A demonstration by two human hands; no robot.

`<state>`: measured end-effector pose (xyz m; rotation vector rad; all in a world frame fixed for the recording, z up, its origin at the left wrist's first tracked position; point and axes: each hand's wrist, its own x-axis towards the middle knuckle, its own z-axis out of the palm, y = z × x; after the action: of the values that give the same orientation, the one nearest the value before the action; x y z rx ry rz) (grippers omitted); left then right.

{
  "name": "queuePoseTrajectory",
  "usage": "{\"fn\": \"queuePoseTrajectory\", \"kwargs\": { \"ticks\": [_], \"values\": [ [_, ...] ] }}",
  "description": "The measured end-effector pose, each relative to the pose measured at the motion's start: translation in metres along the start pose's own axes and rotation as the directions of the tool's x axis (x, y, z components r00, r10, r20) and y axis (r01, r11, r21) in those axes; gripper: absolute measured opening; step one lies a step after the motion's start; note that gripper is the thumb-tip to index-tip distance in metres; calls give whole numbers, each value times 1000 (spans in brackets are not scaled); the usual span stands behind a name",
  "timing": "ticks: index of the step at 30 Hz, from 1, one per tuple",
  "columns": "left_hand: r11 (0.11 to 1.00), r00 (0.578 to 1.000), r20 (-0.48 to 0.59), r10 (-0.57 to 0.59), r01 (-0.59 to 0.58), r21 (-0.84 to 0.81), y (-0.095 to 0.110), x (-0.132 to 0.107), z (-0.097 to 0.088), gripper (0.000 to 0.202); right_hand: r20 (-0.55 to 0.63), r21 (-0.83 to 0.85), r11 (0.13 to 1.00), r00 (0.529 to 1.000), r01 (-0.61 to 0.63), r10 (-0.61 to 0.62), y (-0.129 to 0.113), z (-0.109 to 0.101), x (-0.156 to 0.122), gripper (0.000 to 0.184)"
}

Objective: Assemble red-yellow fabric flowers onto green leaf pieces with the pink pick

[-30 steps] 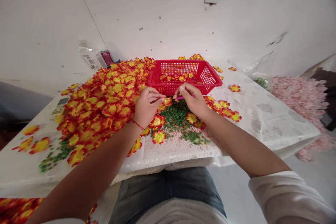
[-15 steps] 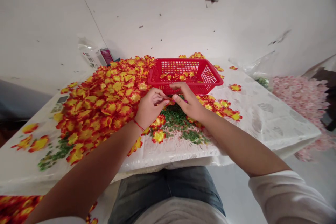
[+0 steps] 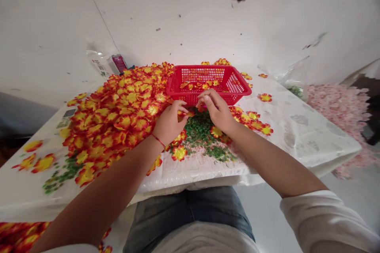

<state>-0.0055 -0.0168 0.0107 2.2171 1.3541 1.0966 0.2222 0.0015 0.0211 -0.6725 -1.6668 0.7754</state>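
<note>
My left hand point(image 3: 172, 121) is at the right edge of a big heap of red-and-yellow artificial flowers point(image 3: 118, 114). Its thumb and fingertips are apart, with petals showing behind and between them. My right hand point(image 3: 219, 111) is in front of the red plastic basket point(image 3: 208, 98), fingers curled inward. A reddish artificial flower point(image 3: 202, 107) shows under those fingertips, partly hidden and apparently held. Below and between both hands lies a patch of tiny green pieces point(image 3: 200, 128). Several flowers lie inside the basket.
More loose flowers point(image 3: 252, 120) lie right of my right hand. A white patterned cloth point(image 3: 297, 126) covers the table. Pale pink flowers point(image 3: 335, 104) are beyond its right edge. At the back left stand a clear plastic package point(image 3: 99, 61) and a dark red box point(image 3: 119, 63).
My hands, close together before with fingertips nearly meeting, have drawn apart. The left thumb and fingers have spread, and the right fingers have curled up near the basket's front.
</note>
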Motion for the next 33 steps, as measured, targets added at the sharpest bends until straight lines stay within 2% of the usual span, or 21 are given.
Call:
{"fn": "queuePoseTrajectory", "kwargs": {
  "ticks": [4,9,12,15,21,26,33],
  "values": [
    [995,995,21,-98,98,-13,-5,2,1,39,-5,-29,999,999,41,-41,-5,2,1,41],
    [986,996,-65,-54,43,-158,-7,4,2,25,-19,-14,1000,1000,16,-17,-6,4,2,43],
    [956,992,-107,-74,40,-292,-6,4,3,22,-23,-4,1000,1000,10,-10,-7,3,2,44],
    [947,984,-142,-102,53,-317,-6,5,4,15,-14,22,1000,1000,-9,10,-12,2,1,44],
    [913,976,-164,-144,67,-403,-2,6,4,28,28,115,991,998,-67,64,-18,3,-1,45],
    [859,960,-163,-229,120,-497,1,6,2,51,28,92,995,999,-49,46,-17,5,-1,46],
    [846,964,-124,-235,140,-514,0,7,-1,39,44,68,996,998,-54,51,-18,5,-3,44]
  ]
}}
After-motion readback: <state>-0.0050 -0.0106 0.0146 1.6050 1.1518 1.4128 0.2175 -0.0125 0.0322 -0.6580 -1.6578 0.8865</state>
